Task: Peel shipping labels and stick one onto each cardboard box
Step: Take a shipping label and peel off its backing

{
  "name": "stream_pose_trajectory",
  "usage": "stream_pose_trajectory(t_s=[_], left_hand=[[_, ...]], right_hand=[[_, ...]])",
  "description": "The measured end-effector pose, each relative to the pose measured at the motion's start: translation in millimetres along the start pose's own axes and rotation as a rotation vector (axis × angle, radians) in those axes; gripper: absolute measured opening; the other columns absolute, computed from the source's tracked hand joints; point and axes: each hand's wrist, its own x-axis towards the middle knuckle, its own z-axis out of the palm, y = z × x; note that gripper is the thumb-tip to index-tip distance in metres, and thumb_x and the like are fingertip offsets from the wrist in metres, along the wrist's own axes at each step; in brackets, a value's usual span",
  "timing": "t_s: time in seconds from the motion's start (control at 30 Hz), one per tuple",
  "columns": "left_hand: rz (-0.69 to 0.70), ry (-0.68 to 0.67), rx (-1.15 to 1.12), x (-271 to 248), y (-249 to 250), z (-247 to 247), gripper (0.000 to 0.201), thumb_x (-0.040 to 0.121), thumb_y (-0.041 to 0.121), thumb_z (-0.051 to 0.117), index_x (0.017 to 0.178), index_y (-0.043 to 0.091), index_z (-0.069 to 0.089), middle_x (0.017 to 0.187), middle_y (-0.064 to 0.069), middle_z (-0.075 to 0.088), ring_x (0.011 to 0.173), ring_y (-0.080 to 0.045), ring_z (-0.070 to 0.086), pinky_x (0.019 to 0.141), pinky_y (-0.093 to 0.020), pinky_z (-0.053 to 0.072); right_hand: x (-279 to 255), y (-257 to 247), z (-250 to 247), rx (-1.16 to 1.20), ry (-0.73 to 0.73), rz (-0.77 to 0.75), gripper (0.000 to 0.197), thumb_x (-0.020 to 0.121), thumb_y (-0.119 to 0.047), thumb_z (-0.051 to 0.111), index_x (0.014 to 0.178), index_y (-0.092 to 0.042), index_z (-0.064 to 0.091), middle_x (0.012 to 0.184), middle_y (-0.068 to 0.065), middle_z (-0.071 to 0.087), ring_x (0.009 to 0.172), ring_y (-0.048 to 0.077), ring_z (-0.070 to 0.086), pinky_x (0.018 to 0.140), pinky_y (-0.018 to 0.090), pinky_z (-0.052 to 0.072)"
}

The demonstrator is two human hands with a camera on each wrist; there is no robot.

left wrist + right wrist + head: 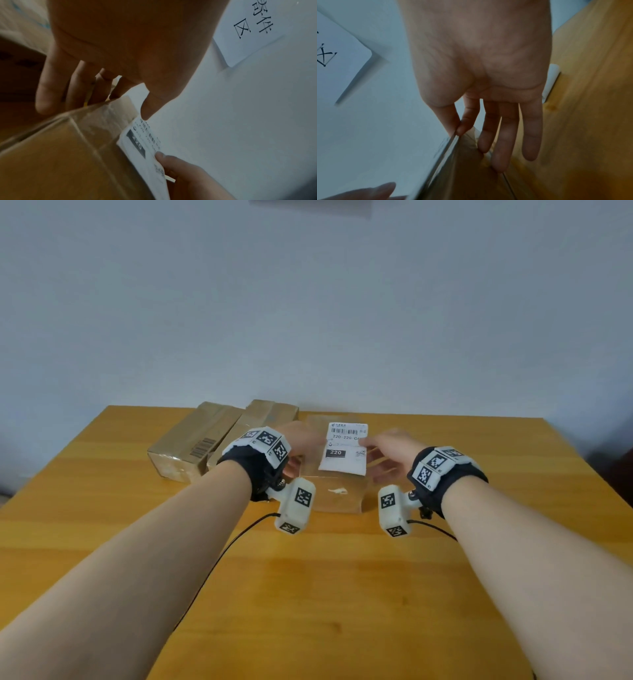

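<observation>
White label (344,448) pinched by both hands over cardboard box (337,494).

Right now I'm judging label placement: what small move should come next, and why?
Probably lower the shipping label flat onto the nearest box and smooth it down. Both hands pinch its edges, right hand and left hand, holding it just above the box top; it looks unpressed.
</observation>
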Motion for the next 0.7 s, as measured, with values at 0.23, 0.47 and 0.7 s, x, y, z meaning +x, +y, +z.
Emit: stream_pose_trajectory(t_s=[0.23,0.47,0.7], left_hand=[[-0.02,0.01,-0.14,-4,-13,9,0.037,0.102,0.036,0.06,0.121,0.007,0.071,0.107,-0.01,0.08,0.096,-0.031,0.077,0.09,-0.048,0.064],[-0.002,0.034,-0.121,-5,-16,16,0.055,0.094,0.061,0.068,0.122,0.014,0.066,0.124,-0.012,0.071,0.11,-0.032,0.072,0.089,-0.049,0.064],[0.045,0.024,-0.075,-6,-25,19,0.053,0.088,0.056,0.079,0.118,0.013,0.071,0.107,-0.005,0.074,0.102,-0.024,0.071,0.087,-0.048,0.065]], right_hand=[[-12,-2,-3,-0.139,0.038,-0.046,0.022,0.099,-0.033,0.066,0.107,-0.013,0.071,0.099,0.008,0.079,0.086,0.029,0.079,0.079,0.049,0.065],[-18,-6,0,-0.187,0.141,-0.109,0.021,0.103,-0.033,0.06,0.108,-0.015,0.069,0.101,0.004,0.075,0.078,0.024,0.074,0.067,0.037,0.062],[-19,-6,11,-0.276,0.143,-0.147,0.03,0.104,-0.033,0.059,0.115,-0.008,0.07,0.105,0.008,0.074,0.097,0.03,0.072,0.081,0.045,0.063]])
